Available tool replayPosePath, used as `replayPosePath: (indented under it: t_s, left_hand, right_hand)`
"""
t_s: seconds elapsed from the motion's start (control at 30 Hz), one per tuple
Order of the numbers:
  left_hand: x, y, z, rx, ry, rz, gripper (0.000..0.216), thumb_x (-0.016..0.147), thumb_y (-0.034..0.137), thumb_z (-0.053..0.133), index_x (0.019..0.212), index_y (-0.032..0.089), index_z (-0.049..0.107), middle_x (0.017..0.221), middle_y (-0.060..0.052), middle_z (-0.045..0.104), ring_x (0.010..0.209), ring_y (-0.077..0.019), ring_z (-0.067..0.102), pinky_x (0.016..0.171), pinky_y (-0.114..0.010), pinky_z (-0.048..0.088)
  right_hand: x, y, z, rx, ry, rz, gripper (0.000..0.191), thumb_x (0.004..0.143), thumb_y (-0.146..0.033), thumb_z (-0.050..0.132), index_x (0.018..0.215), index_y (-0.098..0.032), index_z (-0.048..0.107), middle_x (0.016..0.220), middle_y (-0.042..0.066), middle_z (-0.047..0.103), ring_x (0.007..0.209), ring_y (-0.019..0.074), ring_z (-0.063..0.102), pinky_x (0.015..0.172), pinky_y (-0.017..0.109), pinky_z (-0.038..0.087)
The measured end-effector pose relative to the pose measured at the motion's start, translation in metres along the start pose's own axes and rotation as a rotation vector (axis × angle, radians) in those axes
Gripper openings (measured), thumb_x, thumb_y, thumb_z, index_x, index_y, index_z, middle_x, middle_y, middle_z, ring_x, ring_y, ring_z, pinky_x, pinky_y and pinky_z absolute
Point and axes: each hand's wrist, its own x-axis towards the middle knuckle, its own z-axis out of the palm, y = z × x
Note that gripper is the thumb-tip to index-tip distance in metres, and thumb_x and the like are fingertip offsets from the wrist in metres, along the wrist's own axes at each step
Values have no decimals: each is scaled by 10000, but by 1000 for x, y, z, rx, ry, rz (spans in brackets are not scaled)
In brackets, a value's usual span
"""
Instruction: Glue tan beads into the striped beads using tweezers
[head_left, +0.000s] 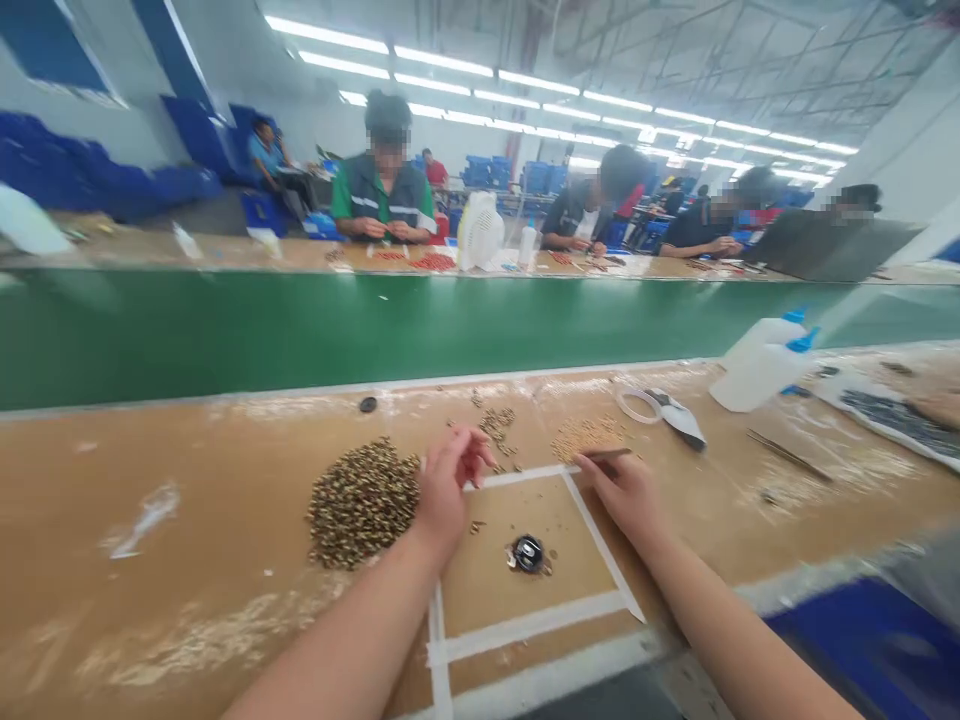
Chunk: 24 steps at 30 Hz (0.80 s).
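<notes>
My left hand (450, 480) hovers at the back left corner of a square marked with white tape (525, 625) on the brown worktable, its fingers curled in a pinch; what it pinches is too small to see. Just left of it lies a big pile of small brass-coloured parts (362, 502). My right hand (626, 490) rests at the square's back right corner, closed on thin dark tweezers (607, 455) that point left. A small black round part (528, 553) lies inside the square. A lighter pile of tiny parts (589, 435) lies behind the tweezers.
A green conveyor belt (375, 325) runs across behind the table. Two white bottles with blue caps (761, 365), a tape ring (637, 403) and more tools lie at the right. Several people sit working on the far side, beside a white fan (480, 232).
</notes>
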Motion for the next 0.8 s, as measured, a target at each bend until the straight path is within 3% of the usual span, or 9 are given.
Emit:
replayPosePath:
  t_s: [0.17, 0.27, 0.43, 0.63, 0.73, 0.8]
  left_hand:
    - [-2, -3, 0, 72, 20, 29, 428, 896, 581, 684, 844, 159, 736, 691, -60, 702, 504, -112, 491, 486, -234, 344]
    - [-1, -5, -1, 102, 22, 35, 448, 910, 594, 656, 853, 156, 728, 695, -68, 708, 502, -112, 490, 485, -234, 339]
    - [0, -9, 2, 289, -81, -85, 504, 853, 648, 720, 783, 149, 705, 689, -79, 733, 383, -71, 415, 391, -225, 209]
    - [16, -29, -9, 370, -187, -180, 700, 729, 889, 706, 768, 193, 640, 612, -55, 702, 292, -76, 341, 334, -240, 138]
    - [32, -41, -22, 354, -122, -173, 788, 615, 984, 702, 686, 205, 608, 500, -18, 580, 328, -87, 354, 381, -238, 175]
    - [41, -43, -27, 334, -54, -148, 792, 554, 986, 737, 620, 213, 576, 455, 5, 486, 366, -93, 352, 423, -243, 208]
  right_hand:
    - [5, 23, 10, 15, -18, 34, 477, 838, -694, 682, 860, -251, 858, 957, 134, 857, 903, 390, 827, 788, 481, 677]
    - [9, 21, 12, 43, -1, 47, 492, 767, -753, 719, 787, -283, 863, 936, 126, 858, 890, 422, 829, 752, 507, 694]
    - [9, -21, 10, 180, 11, 36, 539, 766, -790, 766, 772, -262, 874, 873, 135, 850, 803, 397, 828, 658, 441, 708]
    - [24, -88, 41, 358, -128, -298, 445, 975, -640, 682, 778, -267, 827, 750, 72, 789, 681, 262, 774, 656, 316, 659]
    - [34, -107, 59, 430, -175, -347, 467, 993, -645, 670, 786, -251, 814, 753, 69, 779, 693, 248, 767, 673, 302, 637]
    - [38, -112, 69, 471, -115, -327, 504, 967, -697, 682, 799, -242, 818, 785, 84, 791, 733, 262, 776, 710, 315, 638]
